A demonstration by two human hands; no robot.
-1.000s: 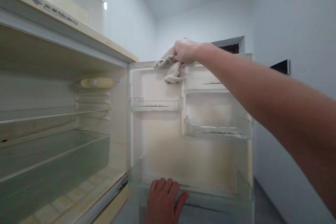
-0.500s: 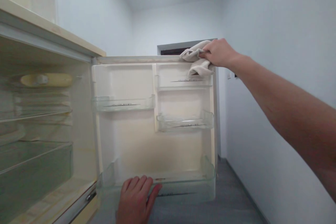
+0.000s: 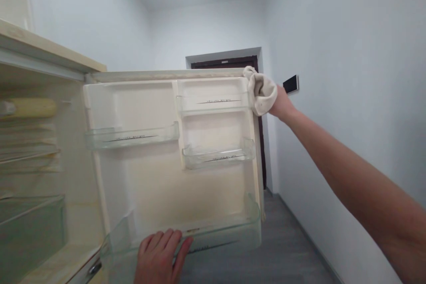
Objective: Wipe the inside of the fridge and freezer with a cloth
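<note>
A small fridge stands open with its door (image 3: 149, 186) swung out in front of me. My right hand (image 3: 281, 103) presses a beige cloth (image 3: 261, 88) against the door's top right corner; the cloth covers the fingers. My left hand (image 3: 159, 255) lies flat, fingers together, on the rim of the clear bottom door shelf (image 3: 233, 230) and holds nothing. Three smaller clear door shelves sit above, all bare.
The fridge cabinet (image 3: 36, 177) with glass shelves and a drawer fills the left. A white wall (image 3: 349, 97) runs close on the right, with a small dark panel (image 3: 290, 83) on it. A dark doorway (image 3: 229, 63) stands behind the door. Grey floor (image 3: 276, 253) lies below.
My right hand has slid the cloth rightward along the door's top edge, from near the hinge side to the far right corner and slightly down. My left hand has stayed on the bottom shelf.
</note>
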